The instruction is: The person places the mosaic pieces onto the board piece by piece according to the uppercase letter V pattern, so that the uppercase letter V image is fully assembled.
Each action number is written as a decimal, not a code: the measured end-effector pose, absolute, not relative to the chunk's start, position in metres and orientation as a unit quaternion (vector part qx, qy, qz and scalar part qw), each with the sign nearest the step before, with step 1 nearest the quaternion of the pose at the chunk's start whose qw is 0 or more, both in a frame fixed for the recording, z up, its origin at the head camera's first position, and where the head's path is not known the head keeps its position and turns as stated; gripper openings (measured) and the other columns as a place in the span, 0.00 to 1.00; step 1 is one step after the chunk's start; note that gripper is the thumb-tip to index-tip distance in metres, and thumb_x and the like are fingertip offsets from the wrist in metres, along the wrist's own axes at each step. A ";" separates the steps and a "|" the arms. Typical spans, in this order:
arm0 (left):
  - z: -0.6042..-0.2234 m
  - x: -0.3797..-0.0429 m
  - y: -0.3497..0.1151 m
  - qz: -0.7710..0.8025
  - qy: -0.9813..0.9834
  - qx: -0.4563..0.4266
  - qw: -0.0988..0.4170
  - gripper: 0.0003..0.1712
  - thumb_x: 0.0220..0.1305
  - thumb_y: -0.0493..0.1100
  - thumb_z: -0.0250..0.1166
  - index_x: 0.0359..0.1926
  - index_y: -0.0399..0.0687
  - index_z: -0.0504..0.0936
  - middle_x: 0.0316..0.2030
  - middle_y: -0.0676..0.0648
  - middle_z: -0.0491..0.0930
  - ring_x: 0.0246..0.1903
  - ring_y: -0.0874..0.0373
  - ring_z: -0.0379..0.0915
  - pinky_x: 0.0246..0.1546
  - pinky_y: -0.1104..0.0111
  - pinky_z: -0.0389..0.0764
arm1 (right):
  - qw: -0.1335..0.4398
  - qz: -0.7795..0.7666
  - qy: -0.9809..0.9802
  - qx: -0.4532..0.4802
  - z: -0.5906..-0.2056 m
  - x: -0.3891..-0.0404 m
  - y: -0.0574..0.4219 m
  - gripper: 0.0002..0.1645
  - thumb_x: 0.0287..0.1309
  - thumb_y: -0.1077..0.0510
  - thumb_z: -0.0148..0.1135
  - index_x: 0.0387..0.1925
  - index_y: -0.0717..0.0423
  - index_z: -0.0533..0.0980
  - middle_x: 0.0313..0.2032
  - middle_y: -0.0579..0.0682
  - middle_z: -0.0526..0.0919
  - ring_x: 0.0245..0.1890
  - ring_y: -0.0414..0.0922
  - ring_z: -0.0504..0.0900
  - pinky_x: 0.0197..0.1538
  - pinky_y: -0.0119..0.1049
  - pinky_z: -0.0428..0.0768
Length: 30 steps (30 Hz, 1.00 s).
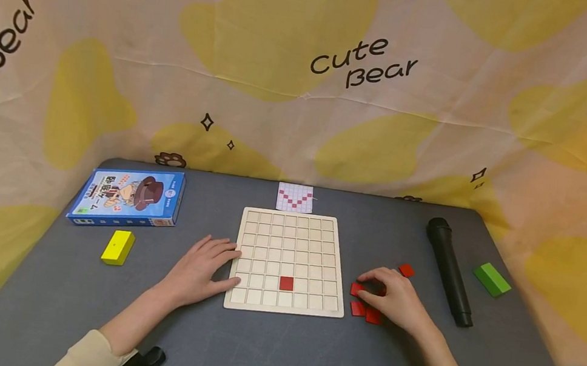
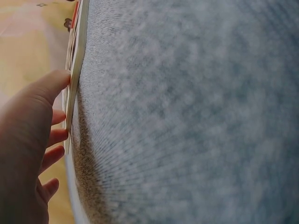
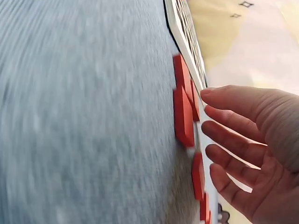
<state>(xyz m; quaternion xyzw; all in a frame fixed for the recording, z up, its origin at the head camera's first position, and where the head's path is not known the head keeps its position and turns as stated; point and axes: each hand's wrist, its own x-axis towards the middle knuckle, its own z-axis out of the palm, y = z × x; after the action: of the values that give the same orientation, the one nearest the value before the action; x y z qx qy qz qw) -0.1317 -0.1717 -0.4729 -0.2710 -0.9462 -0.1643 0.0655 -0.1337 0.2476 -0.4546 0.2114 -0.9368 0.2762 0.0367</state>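
A pale wooden grid board (image 1: pixel 283 312) lies flat in the middle, with one red square tile (image 1: pixel 286 283) in a lower cell. My left hand (image 1: pixel 200 272) rests at the board's left edge, thumb and fingertips touching it, fingers spread. In the left wrist view the thumb (image 2: pixel 56 84) meets the board's rim. My right hand (image 1: pixel 395 296) hovers over loose red tiles (image 1: pixel 373 316) right of the board. Its thumb and index finger are at a red tile (image 1: pixel 356 289), with a gap between the fingertips. In the right wrist view the red tiles (image 3: pixel 183 116) lie beside the fingertips.
A small pattern card (image 1: pixel 294 198) lies behind the board. A blue game box (image 1: pixel 127 196) and a yellow block (image 1: pixel 118 247) are at left. At right lie a black microphone (image 1: pixel 450 272), a green block (image 1: pixel 492 280) and another red tile (image 1: pixel 406 271). A printed cloth hangs behind the grey table.
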 end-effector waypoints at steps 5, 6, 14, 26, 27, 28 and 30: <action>-0.473 -0.131 -0.172 -0.175 -0.946 -0.266 0.059 0.35 0.59 0.61 0.67 0.61 0.45 0.77 0.60 0.43 0.75 0.65 0.45 0.63 0.68 0.47 0.53 | 0.017 0.276 -0.938 0.208 -0.454 -0.132 0.253 0.14 0.48 0.57 0.76 0.39 0.50 0.83 0.40 0.42 0.82 0.40 0.43 0.77 0.45 0.41 0.78; -0.473 -0.131 -0.172 -0.177 -0.946 -0.266 0.059 0.35 0.59 0.61 0.67 0.61 0.44 0.77 0.60 0.43 0.75 0.65 0.45 0.63 0.68 0.47 0.54 | 0.017 0.275 -0.939 0.207 -0.454 -0.132 0.254 0.14 0.48 0.57 0.76 0.39 0.50 0.83 0.40 0.42 0.81 0.40 0.43 0.77 0.45 0.41 0.78; -0.474 -0.132 -0.172 -0.187 -0.945 -0.262 0.058 0.35 0.59 0.60 0.67 0.61 0.45 0.77 0.61 0.44 0.75 0.65 0.45 0.64 0.68 0.47 0.55 | 0.042 0.259 -0.944 0.199 -0.459 -0.134 0.252 0.13 0.47 0.55 0.77 0.37 0.48 0.83 0.38 0.41 0.81 0.39 0.42 0.77 0.43 0.41 0.78; -0.474 -0.132 -0.173 -0.193 -0.943 -0.264 0.056 0.28 0.64 0.52 0.65 0.61 0.43 0.78 0.60 0.42 0.75 0.64 0.45 0.65 0.68 0.48 0.56 | 0.054 0.292 -0.931 0.211 -0.457 -0.145 0.229 0.14 0.46 0.53 0.78 0.36 0.46 0.83 0.37 0.39 0.82 0.41 0.42 0.79 0.47 0.44 0.78; -0.474 -0.132 -0.173 -0.192 -0.943 -0.264 0.056 0.28 0.65 0.52 0.65 0.61 0.43 0.77 0.60 0.42 0.75 0.64 0.45 0.65 0.68 0.48 0.56 | 0.050 0.297 -0.930 0.213 -0.457 -0.146 0.225 0.14 0.46 0.52 0.78 0.37 0.46 0.83 0.37 0.39 0.82 0.41 0.41 0.78 0.47 0.44 0.78; -0.474 -0.132 -0.173 -0.190 -0.944 -0.265 0.056 0.28 0.65 0.53 0.65 0.61 0.42 0.77 0.60 0.42 0.75 0.64 0.45 0.65 0.68 0.49 0.56 | 0.045 0.302 -0.928 0.215 -0.456 -0.147 0.219 0.14 0.46 0.52 0.78 0.37 0.45 0.83 0.37 0.39 0.82 0.41 0.41 0.78 0.47 0.43 0.78; -0.474 -0.132 -0.173 -0.189 -0.943 -0.267 0.056 0.28 0.65 0.53 0.64 0.61 0.42 0.77 0.61 0.42 0.74 0.64 0.45 0.65 0.67 0.49 0.57 | 0.035 0.310 -0.924 0.220 -0.455 -0.149 0.208 0.14 0.47 0.52 0.77 0.37 0.45 0.83 0.37 0.39 0.81 0.40 0.41 0.77 0.46 0.42 0.78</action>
<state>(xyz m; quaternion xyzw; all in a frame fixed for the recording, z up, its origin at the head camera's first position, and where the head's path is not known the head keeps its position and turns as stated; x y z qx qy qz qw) -0.1319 -0.1731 -0.4745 -0.2673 -0.9433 -0.1887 0.0562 -0.1491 0.2083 -0.4548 0.2200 -0.9243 0.3098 0.0353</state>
